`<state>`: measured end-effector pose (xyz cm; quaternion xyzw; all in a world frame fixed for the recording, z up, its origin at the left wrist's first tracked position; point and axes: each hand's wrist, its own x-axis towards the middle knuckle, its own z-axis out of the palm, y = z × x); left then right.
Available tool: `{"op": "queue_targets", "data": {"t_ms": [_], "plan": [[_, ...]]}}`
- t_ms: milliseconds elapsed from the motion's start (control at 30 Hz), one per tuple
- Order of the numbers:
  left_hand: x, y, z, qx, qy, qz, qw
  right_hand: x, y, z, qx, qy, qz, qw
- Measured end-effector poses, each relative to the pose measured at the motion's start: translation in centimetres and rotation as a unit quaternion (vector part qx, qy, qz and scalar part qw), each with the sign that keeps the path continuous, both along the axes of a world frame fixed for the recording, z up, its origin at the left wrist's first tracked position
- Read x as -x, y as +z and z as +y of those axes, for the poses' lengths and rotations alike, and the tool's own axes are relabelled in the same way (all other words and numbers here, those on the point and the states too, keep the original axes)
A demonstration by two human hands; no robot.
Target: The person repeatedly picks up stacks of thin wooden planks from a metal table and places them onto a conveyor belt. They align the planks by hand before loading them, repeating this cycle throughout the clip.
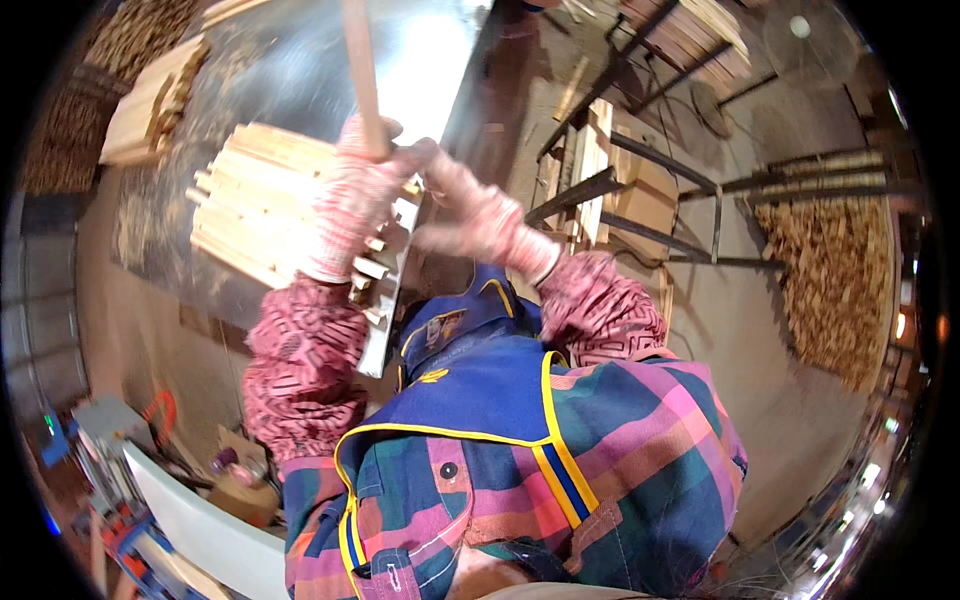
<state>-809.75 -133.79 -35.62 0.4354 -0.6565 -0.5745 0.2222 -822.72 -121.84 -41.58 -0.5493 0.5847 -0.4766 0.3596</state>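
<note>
Both my hands are in pale knitted work gloves with reddish cuffs, somewhat blurred. My left hand (352, 195) is closed round the lower end of a narrow wooden strip (362, 75), which stands up and away toward the top edge. My right hand (472, 205) is just to the right, its thumb spread from its fingers; the fingertips come close to the strip's lower end, and whether they touch it is unclear. Under and left of my left hand, a stack of pale wooden strips (255, 200) lies on a metal-topped table (290, 75), partly hidden by my forearm.
Another bundle of strips (150, 105) lies at the table's far left. To the right are a dark metal rack (650, 225), a cardboard box (640, 195) and a large stack of wood pieces (835, 280). A machine with a pale curved panel (195, 510) is at lower left.
</note>
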Motion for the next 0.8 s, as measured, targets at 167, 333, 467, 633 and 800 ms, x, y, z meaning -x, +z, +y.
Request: {"op": "queue_targets", "data": {"t_ms": [167, 333, 467, 633, 800], "plan": [[8.9, -3.5, 4.6, 0.323, -0.23, -0.108, 0.911, 9.9, -15.0, 7.6, 0.057, -0.258, -0.314, 0.912], [9.4, -10.1, 6.1, 0.115, -0.296, -0.149, 0.936, 24.3, -19.4, 14.2, -0.342, -0.433, 0.158, 0.819], [11.2, -16.1, 7.7, 0.089, -0.367, -0.214, 0.901, 29.7, -31.1, 17.8, -0.483, -0.408, 0.18, 0.753], [10.5, -21.0, 5.5, 0.019, -0.42, -0.265, 0.868, 27.6, -43.8, 11.5, -0.423, -0.373, 0.217, 0.797], [10.4, -21.3, 6.0, -0.024, -0.321, -0.282, 0.904, 28.4, -44.1, 9.0, -0.441, -0.199, 0.329, 0.811]]}}
